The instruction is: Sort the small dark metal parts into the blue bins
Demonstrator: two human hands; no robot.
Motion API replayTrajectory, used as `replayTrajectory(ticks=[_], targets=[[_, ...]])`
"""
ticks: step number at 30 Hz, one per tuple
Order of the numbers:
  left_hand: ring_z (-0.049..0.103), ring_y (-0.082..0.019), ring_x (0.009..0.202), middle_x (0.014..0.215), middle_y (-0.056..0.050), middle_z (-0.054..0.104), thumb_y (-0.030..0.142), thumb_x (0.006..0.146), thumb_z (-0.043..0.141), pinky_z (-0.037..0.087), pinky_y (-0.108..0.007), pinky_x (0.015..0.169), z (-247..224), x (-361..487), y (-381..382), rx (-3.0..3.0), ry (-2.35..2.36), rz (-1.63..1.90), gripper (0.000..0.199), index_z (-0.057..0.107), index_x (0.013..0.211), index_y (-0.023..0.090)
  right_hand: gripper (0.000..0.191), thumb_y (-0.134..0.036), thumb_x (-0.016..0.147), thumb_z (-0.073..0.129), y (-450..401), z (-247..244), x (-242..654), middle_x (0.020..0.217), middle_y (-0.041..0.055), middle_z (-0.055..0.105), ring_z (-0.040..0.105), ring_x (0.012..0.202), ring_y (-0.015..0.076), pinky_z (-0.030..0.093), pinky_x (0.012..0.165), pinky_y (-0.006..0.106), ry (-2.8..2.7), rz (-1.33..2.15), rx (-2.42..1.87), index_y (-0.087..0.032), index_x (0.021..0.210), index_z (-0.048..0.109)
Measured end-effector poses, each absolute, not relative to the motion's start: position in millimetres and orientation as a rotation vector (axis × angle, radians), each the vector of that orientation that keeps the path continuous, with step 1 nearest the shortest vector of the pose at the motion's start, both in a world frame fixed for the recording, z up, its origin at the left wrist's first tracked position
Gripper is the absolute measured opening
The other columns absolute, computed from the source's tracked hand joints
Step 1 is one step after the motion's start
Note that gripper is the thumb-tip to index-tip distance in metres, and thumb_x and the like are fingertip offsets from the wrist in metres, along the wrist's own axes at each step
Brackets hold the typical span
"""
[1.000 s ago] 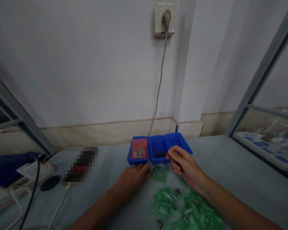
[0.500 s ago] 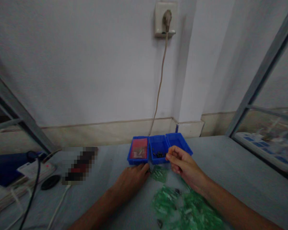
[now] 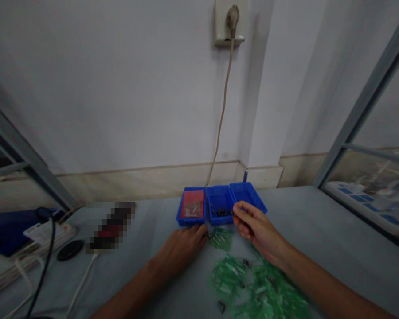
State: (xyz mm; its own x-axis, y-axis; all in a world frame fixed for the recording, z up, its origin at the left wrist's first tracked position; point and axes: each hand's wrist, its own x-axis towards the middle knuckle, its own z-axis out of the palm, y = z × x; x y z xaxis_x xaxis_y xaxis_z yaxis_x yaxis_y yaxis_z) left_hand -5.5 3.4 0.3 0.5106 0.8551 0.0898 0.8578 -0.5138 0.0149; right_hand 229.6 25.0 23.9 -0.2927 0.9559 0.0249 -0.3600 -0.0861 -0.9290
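Note:
Three small blue bins stand in a row by the wall: the left bin point(image 3: 192, 208) holds a red packet, the middle bin point(image 3: 220, 207) holds small dark parts, and the right bin point(image 3: 249, 195) looks bare inside. My right hand point(image 3: 252, 227) hovers at the front edge between the middle and right bins, thumb and fingers pinched together; anything held is too small to see. My left hand point(image 3: 183, 246) rests knuckles-up on the table in front of the left bin, fingers curled down, its fingertips beside a small green bag point(image 3: 221, 239).
A heap of green plastic bags point(image 3: 256, 288) lies under my right forearm. A cord point(image 3: 221, 115) runs from a wall socket point(image 3: 229, 24) down behind the bins. A power strip point(image 3: 49, 230), black cables and a blurred object point(image 3: 111, 226) sit at the left. A metal frame point(image 3: 362, 102) stands at the right.
My right hand has shifted slightly toward the middle bin, still pinched. My left hand has stayed in place. The view has dipped a little.

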Motion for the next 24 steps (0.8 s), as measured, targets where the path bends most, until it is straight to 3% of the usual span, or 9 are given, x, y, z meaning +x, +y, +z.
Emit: replayTrajectory(ticks=[24], targets=[[0.071,-0.023,0.088,0.102,-0.002,0.071,0.032,0.105,0.041,0.057,-0.031,0.069,-2.4,-6.5,4.3,-2.709,-1.496,-0.175,0.017,0.053,0.114,0.025,0.027,-0.042,0.087,0.072,24.0,19.9,227.6,0.063,-0.0033,0.056,0.033,0.043,0.0045,0.019,0.040,0.021,-1.084,1.628,-0.807,-0.019,0.083,0.058]])
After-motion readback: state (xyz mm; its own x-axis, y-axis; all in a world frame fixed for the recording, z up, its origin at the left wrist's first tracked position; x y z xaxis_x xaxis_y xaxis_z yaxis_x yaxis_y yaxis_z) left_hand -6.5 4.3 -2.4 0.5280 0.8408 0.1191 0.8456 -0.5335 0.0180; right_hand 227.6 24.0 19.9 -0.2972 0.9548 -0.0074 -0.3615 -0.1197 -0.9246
